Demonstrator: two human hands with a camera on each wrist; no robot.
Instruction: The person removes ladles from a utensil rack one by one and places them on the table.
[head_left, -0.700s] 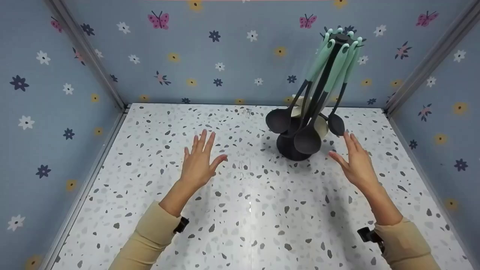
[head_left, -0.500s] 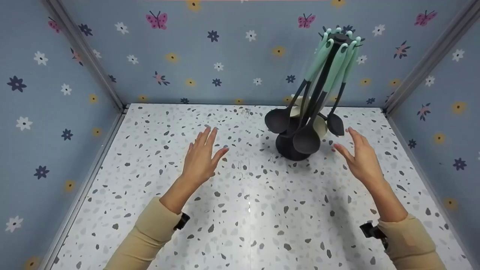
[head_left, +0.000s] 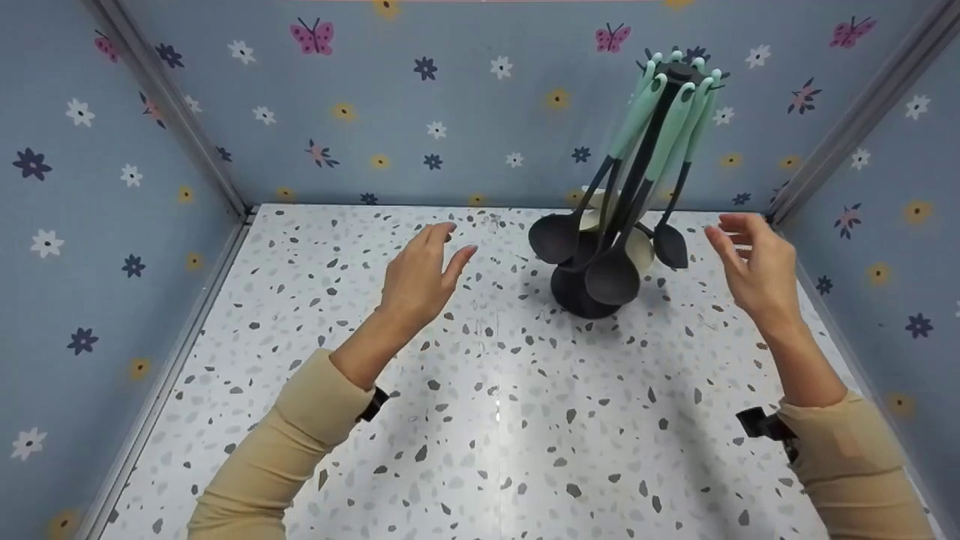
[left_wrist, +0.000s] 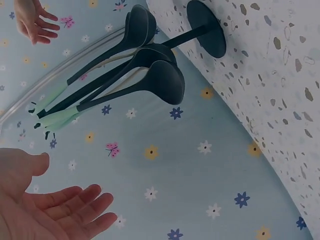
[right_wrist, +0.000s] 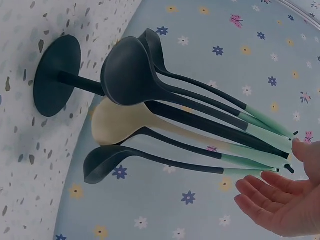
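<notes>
A black utensil stand [head_left: 581, 294] with a round base stands on the speckled table, hung with several black and cream utensils with mint-green handles [head_left: 670, 139]. A black ladle [head_left: 613, 277] hangs at its front and a cream utensil [right_wrist: 117, 120] shows among the black ones in the right wrist view. My left hand [head_left: 420, 274] is raised to the left of the stand, thumb apart from the fingers, holding nothing. To the right of the stand my right hand [head_left: 761, 266] is held up, fingers loosely bent and bare of any thing.
Blue walls [head_left: 480, 97] with flower and butterfly prints enclose the speckled white table [head_left: 495, 360] at the back and both sides. Metal corner strips [head_left: 180, 112] run down where the walls meet. The stand is near the back wall, right of centre.
Both hands have risen and moved farther toward the back wall. The right hand has also shifted right, away from the stand, its fingers more bent. The stand with its utensils has stayed put.
</notes>
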